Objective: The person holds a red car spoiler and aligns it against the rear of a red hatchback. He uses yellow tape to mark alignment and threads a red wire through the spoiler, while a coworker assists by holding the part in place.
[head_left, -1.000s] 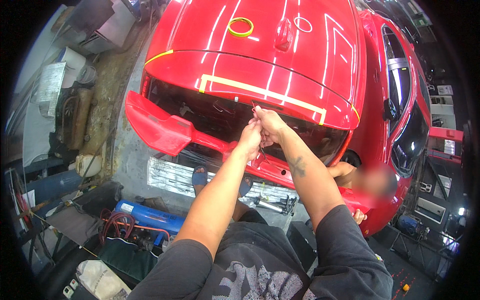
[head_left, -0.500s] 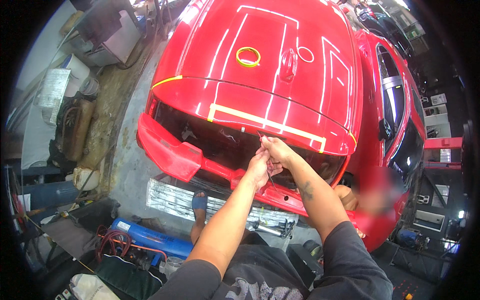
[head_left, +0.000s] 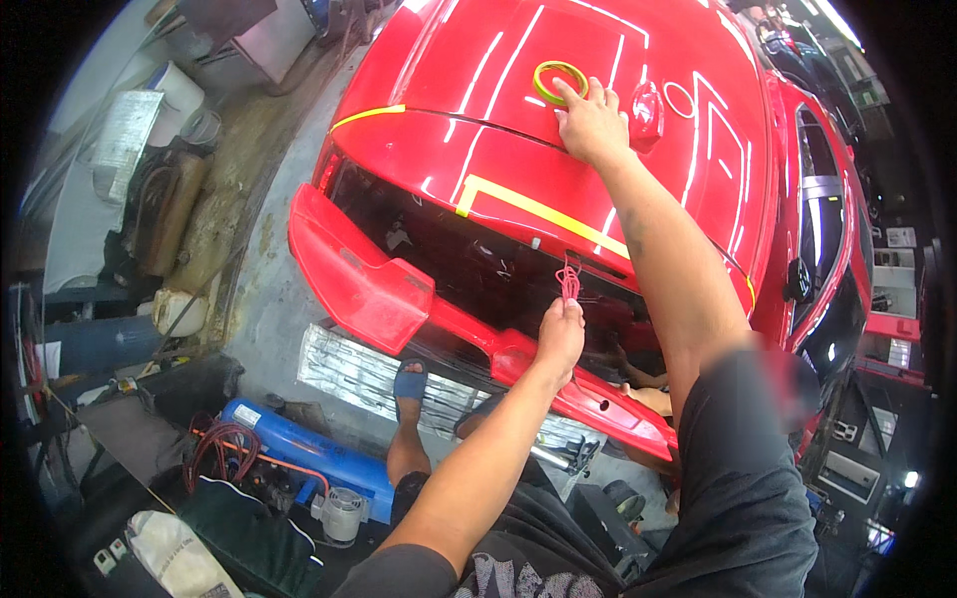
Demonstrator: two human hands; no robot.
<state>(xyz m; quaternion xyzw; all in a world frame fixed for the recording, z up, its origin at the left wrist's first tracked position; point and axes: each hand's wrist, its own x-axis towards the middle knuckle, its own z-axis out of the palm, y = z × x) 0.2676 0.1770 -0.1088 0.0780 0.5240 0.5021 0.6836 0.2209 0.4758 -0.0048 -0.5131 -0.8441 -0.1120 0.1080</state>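
Note:
My left hand (head_left: 560,339) is closed around a looped bundle of thin pinkish-red wire (head_left: 569,283), held up over the dark rear window (head_left: 459,249) of a red car. My right arm stretches forward over the red roof (head_left: 478,60). The fingers of my right hand (head_left: 594,125) are spread, with the index fingertip at the near edge of a yellow-green tape roll (head_left: 538,80) lying on the roof. A red fin antenna (head_left: 646,112) stands just right of that hand. Yellow tape (head_left: 538,207) runs along the roof's rear edge, partly hidden by my right forearm.
A red spoiler-like panel (head_left: 379,289) crosses below the rear window. Another person's hand (head_left: 646,401) shows near its right part. A second red car (head_left: 847,249) stands close on the right. At lower left lies a blue tank (head_left: 309,448) with a coiled hose (head_left: 224,448).
My hands were together at the wire bundle by the rear window. My right hand has let go and moved forward to the tape roll; my left keeps the bundle.

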